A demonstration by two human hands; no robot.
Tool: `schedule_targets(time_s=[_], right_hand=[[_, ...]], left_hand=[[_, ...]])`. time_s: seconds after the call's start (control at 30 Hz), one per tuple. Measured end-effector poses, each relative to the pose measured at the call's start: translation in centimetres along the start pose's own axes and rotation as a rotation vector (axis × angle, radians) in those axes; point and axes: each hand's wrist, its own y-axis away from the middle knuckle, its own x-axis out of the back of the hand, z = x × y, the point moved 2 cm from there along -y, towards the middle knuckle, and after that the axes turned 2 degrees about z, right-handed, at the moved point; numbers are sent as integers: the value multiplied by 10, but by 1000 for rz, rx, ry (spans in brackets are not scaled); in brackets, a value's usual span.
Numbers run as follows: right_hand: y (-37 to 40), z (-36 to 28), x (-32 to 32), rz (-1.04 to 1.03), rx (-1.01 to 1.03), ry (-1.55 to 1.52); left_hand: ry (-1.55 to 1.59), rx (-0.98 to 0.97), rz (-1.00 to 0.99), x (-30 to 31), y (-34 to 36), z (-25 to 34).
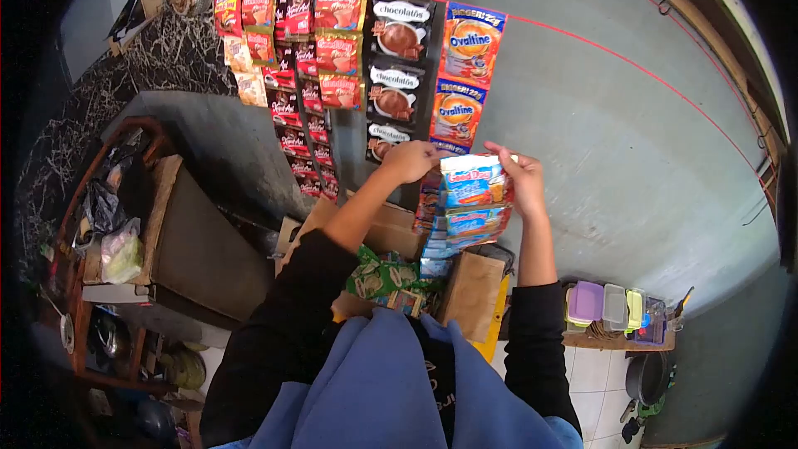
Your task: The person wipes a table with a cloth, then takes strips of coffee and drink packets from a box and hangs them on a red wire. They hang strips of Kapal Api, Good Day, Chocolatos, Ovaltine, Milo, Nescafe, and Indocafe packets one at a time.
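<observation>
A strip of blue Good Day coffee sachets (474, 191) hangs down in front of me, held up at its top. My right hand (524, 179) is closed on the strip's upper right edge, thumb and fingers pinching it. At the upper left corner is my left hand (407, 162), its fingers pinched together at the strip's edge. Just behind the hands, a strip of orange and blue Ovaltine sachets (459, 112) hangs on the wall. Left of it hangs a dark strip of Chocolatos sachets (393, 87), its lower end partly hidden by my left hand.
A red string (582, 32) runs along the grey wall. Strips of red coffee sachets (293, 91) hang at the left. Below are an open cardboard box (391, 229) with green packets (378, 274) and a brown box (472, 295). Plastic containers (586, 302) stand at right.
</observation>
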Motion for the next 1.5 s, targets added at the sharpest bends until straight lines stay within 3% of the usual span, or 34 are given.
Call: schedule_targets(time_s=[0.1, 0.2, 0.27, 0.43, 0.5, 0.57, 0.63, 0.67, 0.7, 0.77, 0.9, 0.97, 1.0, 1.03, 1.07, 1.23, 1.5], right_hand=[[6, 1, 10, 98, -29, -100], [8, 0, 15, 108, -41, -107], [11, 5, 17, 124, -44, -124], [15, 19, 21, 154, -58, -69], [16, 22, 22, 167, -49, -64], [19, 23, 21, 212, -48, -52], [21, 27, 21, 252, -55, -38], [23, 30, 22, 266, -55, -34], [27, 34, 21, 282, -55, -32], [38, 42, 17, 321, -73, -37], [68, 49, 15, 373, -149, -37], [82, 43, 8, 325, -178, -42], [88, 45, 10, 315, -182, -61], [92, 46, 9, 326, -185, -60], [96, 46, 7, 327, -152, -45], [98, 45, -2, 336, -90, -1], [97, 44, -12, 420, -174, 16]], left_hand=[[43, -302, -59, -29, -32, -37], [6, -316, 61, -42, -49, -43], [-26, -79, 103, -40, -55, -38], [93, -153, 208, -50, -81, -47], [83, 87, 410, -46, -84, -43], [171, 127, 390, -41, -86, -45], [-13, 331, 251, -48, -86, -53], [8, 421, 87, -55, -81, -58], [83, 393, -44, -81, -86, -86], [388, 425, -100, -108, -65, -98], [368, 266, -276, -116, -56, -92], [913, -118, 257, -95, -45, -67], [852, -233, 365, -101, -54, -77], [800, -95, 124, -101, -59, -91], [803, -95, 113, -101, -58, -99], [614, -318, 716, -96, -57, -118], [801, 46, 222, -100, -69, -154]])
